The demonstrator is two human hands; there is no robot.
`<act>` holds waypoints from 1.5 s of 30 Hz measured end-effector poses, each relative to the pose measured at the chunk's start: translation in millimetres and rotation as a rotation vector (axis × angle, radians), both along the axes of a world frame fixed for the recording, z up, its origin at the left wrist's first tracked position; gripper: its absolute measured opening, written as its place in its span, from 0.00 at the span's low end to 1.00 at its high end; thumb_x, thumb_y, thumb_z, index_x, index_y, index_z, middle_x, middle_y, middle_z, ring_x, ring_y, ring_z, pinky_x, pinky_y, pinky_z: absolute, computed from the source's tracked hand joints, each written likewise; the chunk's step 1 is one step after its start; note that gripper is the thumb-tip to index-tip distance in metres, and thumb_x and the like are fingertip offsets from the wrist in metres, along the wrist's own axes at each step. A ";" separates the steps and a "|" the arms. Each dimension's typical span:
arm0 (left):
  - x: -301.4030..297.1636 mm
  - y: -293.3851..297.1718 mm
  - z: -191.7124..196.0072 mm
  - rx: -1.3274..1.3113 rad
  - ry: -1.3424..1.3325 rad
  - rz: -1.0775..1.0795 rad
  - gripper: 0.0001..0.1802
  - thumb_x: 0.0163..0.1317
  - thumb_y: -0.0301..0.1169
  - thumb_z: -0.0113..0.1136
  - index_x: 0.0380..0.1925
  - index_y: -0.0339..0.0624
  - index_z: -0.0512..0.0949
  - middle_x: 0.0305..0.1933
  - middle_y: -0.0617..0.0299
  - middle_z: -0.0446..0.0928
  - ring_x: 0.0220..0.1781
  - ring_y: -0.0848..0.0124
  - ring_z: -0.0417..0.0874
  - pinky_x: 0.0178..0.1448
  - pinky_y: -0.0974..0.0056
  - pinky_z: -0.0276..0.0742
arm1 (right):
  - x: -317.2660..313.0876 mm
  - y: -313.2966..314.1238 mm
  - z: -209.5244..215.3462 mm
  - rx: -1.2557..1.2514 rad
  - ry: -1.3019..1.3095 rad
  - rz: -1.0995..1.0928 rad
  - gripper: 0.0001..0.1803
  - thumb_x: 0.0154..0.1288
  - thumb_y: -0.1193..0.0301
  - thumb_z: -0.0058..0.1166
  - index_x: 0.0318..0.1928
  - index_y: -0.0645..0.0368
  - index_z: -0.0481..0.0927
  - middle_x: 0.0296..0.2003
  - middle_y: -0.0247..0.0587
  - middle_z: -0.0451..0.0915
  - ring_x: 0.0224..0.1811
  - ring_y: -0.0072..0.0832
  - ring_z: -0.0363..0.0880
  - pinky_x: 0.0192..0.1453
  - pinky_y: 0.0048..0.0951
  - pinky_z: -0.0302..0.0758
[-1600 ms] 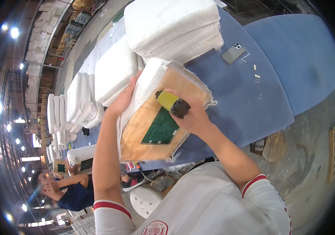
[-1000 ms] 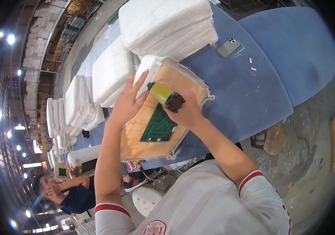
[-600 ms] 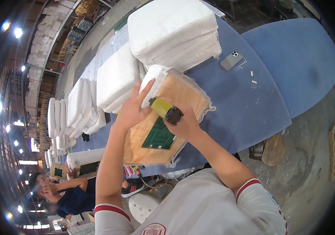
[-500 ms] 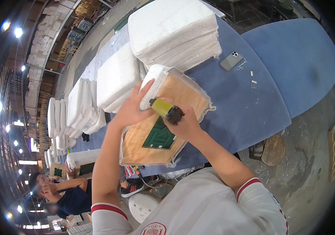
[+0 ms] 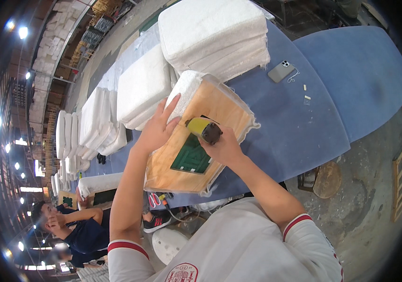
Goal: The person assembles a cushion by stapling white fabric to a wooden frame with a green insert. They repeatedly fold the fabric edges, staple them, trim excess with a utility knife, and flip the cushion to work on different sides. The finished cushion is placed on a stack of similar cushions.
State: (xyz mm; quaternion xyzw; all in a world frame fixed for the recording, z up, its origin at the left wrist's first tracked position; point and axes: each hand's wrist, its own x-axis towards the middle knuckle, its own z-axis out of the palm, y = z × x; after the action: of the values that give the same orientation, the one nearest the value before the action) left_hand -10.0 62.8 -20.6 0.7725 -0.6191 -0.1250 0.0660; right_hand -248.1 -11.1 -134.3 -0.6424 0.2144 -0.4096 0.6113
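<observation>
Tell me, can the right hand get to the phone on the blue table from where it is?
Probably yes, with a stretch. The right hand grips a yellow and black tool on the wooden panel, so it is busy. The phone lies farther back on the blue table, with bare tabletop between them.

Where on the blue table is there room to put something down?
Bare blue table lies right of the wooden panel, below the phone. The far right is bare too. The left is crowded with white cushion stacks.

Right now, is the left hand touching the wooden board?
Touching. The head view shows the left hand lying flat, fingers spread, on the wooden board beside the white padding.
</observation>
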 end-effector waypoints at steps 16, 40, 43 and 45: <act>-30.7 3.5 21.3 0.047 0.040 0.044 0.57 0.71 0.32 0.72 0.94 0.84 0.55 0.92 0.37 0.60 0.48 0.46 0.94 0.69 0.42 0.88 | 5.9 17.8 9.3 -0.027 -0.070 -0.022 0.36 0.64 0.80 0.75 0.74 0.54 0.85 0.49 0.54 0.94 0.50 0.47 0.96 0.56 0.37 0.88; 16.7 43.6 1.5 0.021 0.071 0.024 0.40 0.90 0.50 0.54 0.95 0.70 0.54 0.91 0.33 0.63 0.89 0.32 0.69 0.89 0.41 0.69 | 28.1 36.7 -18.3 0.024 -0.063 0.025 0.34 0.65 0.82 0.73 0.73 0.55 0.87 0.53 0.53 0.94 0.52 0.45 0.95 0.58 0.36 0.88; 5.9 45.3 8.1 0.038 0.078 0.028 0.42 0.87 0.43 0.60 0.95 0.65 0.55 0.91 0.33 0.64 0.91 0.33 0.65 0.92 0.42 0.64 | 23.7 39.7 -3.1 0.018 -0.136 -0.038 0.35 0.65 0.83 0.74 0.73 0.56 0.87 0.53 0.52 0.94 0.52 0.43 0.96 0.58 0.35 0.88; 4.0 44.6 10.4 0.037 0.097 0.031 0.44 0.86 0.41 0.62 0.95 0.66 0.55 0.91 0.33 0.63 0.92 0.33 0.65 0.92 0.42 0.64 | 25.7 38.4 -0.1 -0.017 -0.152 -0.050 0.36 0.64 0.83 0.74 0.74 0.55 0.87 0.53 0.53 0.94 0.52 0.43 0.96 0.58 0.35 0.88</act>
State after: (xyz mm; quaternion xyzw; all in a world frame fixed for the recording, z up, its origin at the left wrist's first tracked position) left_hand -6.0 107.4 -10.1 0.7761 -0.6008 -0.1726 0.0835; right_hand -222.4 27.4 -134.4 -0.6090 0.1799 -0.4741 0.6098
